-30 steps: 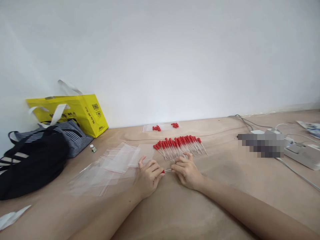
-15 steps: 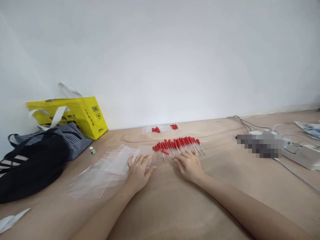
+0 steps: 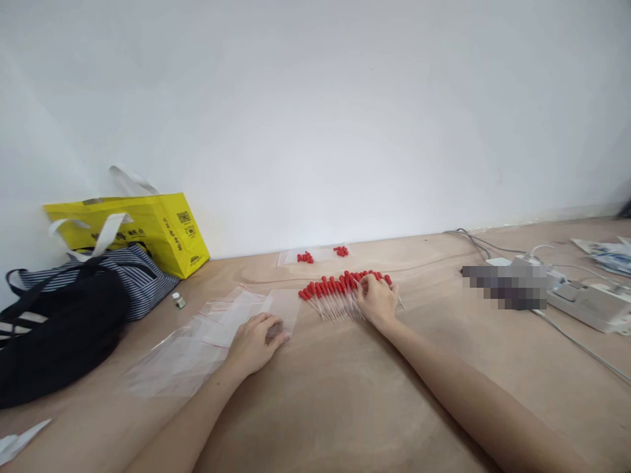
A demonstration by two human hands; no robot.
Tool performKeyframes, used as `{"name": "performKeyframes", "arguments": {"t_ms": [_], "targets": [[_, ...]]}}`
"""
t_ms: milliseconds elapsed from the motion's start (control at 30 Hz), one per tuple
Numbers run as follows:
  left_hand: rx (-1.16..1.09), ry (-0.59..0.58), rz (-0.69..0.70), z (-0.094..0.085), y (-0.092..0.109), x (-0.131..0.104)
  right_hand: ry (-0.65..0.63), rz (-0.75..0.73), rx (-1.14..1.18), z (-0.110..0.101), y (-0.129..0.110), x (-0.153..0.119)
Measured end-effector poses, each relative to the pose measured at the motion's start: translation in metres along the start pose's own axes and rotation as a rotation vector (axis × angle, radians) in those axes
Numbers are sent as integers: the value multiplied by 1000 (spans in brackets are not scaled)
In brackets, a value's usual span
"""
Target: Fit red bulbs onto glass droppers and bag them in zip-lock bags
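A row of droppers (image 3: pixel 328 289) with red rubber bulbs and thin clear stems lies side by side on the table. My right hand (image 3: pixel 378 299) is over the right part of this row, its thumb and fingers closed on a dropper and partly covering the ones beneath. Lower left, my left hand (image 3: pixel 256 341) rests at the near edge of a clear zip bag (image 3: pixel 284 307). Its fingers are bent, with the thumb apart from them. More zip bags (image 3: pixel 197 345) with red seal lines are fanned out to the left of that hand.
Against the wall lies a clear bag (image 3: pixel 323 257) holding red-bulbed droppers. A yellow bag (image 3: pixel 182 226), a striped bag (image 3: pixel 152 282), a black bag (image 3: pixel 73 335) and a small bottle (image 3: pixel 178 300) are at left. A power strip (image 3: pixel 586 305) with cables stands at right.
My right hand has moved up and right from the stem ends onto the bulbs, its fingers now pinched. My left hand has drawn back toward me and left, its fingers more bent.
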State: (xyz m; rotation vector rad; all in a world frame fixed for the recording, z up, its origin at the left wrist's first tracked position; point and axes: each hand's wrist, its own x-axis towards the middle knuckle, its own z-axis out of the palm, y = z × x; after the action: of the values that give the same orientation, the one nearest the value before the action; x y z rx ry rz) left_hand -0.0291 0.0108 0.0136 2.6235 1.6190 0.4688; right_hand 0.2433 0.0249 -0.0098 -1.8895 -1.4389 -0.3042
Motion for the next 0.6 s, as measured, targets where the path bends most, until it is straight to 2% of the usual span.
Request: {"name": "performKeyframes", "arguments": {"t_ms": [167, 300, 600], "targets": [[-107, -70, 138, -13, -11, 1, 50, 36, 25, 2, 6, 2], [-14, -88, 205, -18, -10, 3, 2, -14, -26, 5, 7, 0], [177, -71, 167, -16, -12, 4, -36, -77, -49, 3, 7, -3]]}}
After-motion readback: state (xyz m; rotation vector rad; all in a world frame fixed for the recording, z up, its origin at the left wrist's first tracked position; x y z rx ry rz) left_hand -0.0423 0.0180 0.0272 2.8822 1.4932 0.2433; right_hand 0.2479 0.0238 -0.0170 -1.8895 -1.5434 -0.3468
